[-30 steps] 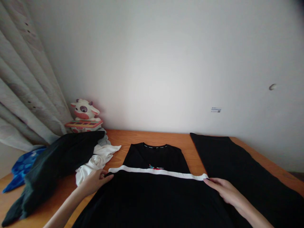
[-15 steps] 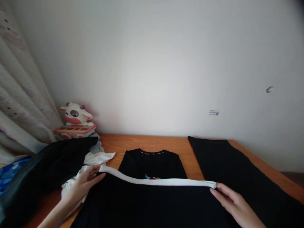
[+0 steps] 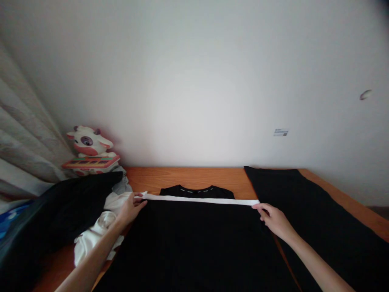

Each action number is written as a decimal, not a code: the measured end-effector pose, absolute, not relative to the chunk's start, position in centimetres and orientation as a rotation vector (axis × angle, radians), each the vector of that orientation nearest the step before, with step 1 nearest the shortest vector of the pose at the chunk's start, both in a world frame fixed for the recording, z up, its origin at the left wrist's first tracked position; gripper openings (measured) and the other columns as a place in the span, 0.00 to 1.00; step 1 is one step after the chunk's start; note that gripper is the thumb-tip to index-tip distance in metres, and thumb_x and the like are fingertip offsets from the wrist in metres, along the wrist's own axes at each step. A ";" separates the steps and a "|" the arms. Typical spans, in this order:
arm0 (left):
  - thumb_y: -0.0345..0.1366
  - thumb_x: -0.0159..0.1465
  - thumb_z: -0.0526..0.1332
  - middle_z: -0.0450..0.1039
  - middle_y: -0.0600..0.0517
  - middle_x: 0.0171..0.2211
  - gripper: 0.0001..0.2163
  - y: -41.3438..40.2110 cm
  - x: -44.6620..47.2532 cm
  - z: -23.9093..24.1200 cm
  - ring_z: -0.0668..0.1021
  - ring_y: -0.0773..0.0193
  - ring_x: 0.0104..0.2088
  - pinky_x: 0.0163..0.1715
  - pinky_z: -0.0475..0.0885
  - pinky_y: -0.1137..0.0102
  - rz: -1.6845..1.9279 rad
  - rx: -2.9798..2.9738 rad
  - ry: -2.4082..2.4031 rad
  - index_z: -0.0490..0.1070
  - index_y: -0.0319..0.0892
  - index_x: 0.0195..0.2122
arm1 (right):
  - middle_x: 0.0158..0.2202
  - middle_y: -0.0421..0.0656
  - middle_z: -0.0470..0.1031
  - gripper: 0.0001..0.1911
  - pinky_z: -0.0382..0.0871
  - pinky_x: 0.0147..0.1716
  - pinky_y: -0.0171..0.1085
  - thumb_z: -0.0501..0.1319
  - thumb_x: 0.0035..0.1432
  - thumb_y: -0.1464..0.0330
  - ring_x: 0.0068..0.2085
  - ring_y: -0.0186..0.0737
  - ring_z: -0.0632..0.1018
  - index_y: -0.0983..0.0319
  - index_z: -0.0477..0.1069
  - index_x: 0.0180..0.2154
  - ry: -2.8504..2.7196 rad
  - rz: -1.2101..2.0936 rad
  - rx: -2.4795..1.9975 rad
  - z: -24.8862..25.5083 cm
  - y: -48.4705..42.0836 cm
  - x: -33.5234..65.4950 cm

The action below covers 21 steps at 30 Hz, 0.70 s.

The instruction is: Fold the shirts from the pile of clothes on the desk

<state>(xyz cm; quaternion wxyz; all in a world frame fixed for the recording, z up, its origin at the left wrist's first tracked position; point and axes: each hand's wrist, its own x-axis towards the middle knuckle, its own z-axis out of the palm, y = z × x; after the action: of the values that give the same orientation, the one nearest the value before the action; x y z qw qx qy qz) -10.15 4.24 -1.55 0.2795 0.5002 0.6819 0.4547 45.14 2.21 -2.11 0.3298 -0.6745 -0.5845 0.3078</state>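
Note:
A black garment [image 3: 200, 243] with a white band [image 3: 200, 200] along its far edge spreads across the table in front of me. My left hand [image 3: 131, 209] pinches one end of the band between thumb and fingers. At the other end, my right hand [image 3: 272, 219] grips the band's corner the same way. Between them the edge is stretched almost straight. Just beyond it shows the neckline of a black T-shirt [image 3: 197, 193]; the rest of that shirt is covered. Whether the banded cloth belongs to the T-shirt, I cannot tell.
A cow-shaped toy keyboard [image 3: 91, 150] stands at the back left. Dark cloth [image 3: 67, 198] and crumpled white cloth [image 3: 94, 237] lie left, beside a curtain [image 3: 27, 134]. Another black garment [image 3: 304, 207] lies flat at right on the wooden table [image 3: 182, 175], which meets the wall [image 3: 194, 81].
Both hands have carried the white band away from me, over the T-shirt, covering its chest print. The hands are closer together and the band, sagging before, is straighter. The view has shifted slightly.

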 end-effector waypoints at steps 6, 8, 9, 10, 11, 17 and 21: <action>0.56 0.55 0.60 0.81 0.48 0.37 0.20 5.4 -10.6 -1.2 0.81 0.52 0.42 0.49 0.75 0.61 1.198 1.721 1.856 0.77 0.44 0.35 | 0.40 0.46 0.80 0.21 0.75 0.32 0.40 0.53 0.58 0.58 0.30 0.41 0.80 0.61 0.76 0.46 -1.470 0.606 -1.718 -2.3 2.5 43.9; 0.54 0.59 0.58 0.81 0.46 0.45 0.22 6.2 -10.9 -0.9 0.80 0.52 0.48 0.53 0.73 0.62 1.246 1.793 1.878 0.78 0.43 0.42 | 0.40 0.47 0.81 0.22 0.76 0.38 0.40 0.52 0.59 0.61 0.32 0.42 0.81 0.61 0.77 0.48 -1.426 0.538 -1.728 -1.8 3.7 43.6; 0.53 0.60 0.56 0.80 0.45 0.48 0.22 6.7 -10.9 -0.9 0.80 0.52 0.49 0.54 0.73 0.61 1.252 1.814 1.913 0.78 0.42 0.44 | 0.39 0.47 0.81 0.22 0.76 0.41 0.41 0.51 0.59 0.62 0.33 0.42 0.82 0.61 0.77 0.48 -1.410 0.510 -1.758 -1.7 4.5 43.3; 0.52 0.61 0.55 0.79 0.44 0.50 0.23 7.1 -10.9 -1.2 0.80 0.52 0.50 0.55 0.73 0.61 1.242 1.828 1.953 0.78 0.41 0.46 | 0.38 0.47 0.81 0.22 0.75 0.44 0.41 0.51 0.59 0.64 0.35 0.43 0.82 0.62 0.77 0.49 -1.407 0.488 -1.797 -1.7 5.4 43.0; 0.50 0.61 0.54 0.79 0.43 0.50 0.23 7.5 -10.8 -1.5 0.80 0.52 0.50 0.54 0.74 0.60 1.215 1.839 1.990 0.78 0.40 0.46 | 0.38 0.47 0.81 0.22 0.75 0.46 0.42 0.51 0.59 0.65 0.36 0.43 0.83 0.63 0.77 0.49 -1.418 0.471 -1.837 -1.8 6.2 42.7; 0.40 0.60 0.54 0.80 0.44 0.48 0.18 9.1 -10.4 -3.5 0.80 0.53 0.52 0.56 0.74 0.60 1.127 1.905 2.062 0.78 0.41 0.46 | 0.49 0.53 0.79 0.20 0.72 0.51 0.43 0.54 0.56 0.68 0.41 0.46 0.82 0.66 0.78 0.46 -1.514 0.403 -1.888 -3.2 9.0 40.8; 0.35 0.64 0.51 0.75 0.42 0.56 0.21 10.4 -10.4 -2.8 0.75 0.52 0.59 0.61 0.69 0.58 1.138 1.950 2.117 0.73 0.39 0.55 | 0.53 0.56 0.76 0.22 0.71 0.53 0.44 0.54 0.59 0.67 0.42 0.46 0.82 0.68 0.75 0.51 -1.551 0.342 -1.875 -3.3 10.2 40.4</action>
<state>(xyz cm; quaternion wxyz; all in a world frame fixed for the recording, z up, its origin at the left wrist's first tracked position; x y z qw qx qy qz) -10.35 10.39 -2.83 0.0233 0.6299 0.6838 0.3676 40.43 10.18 -3.27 0.3355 -0.7187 -0.5947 0.1312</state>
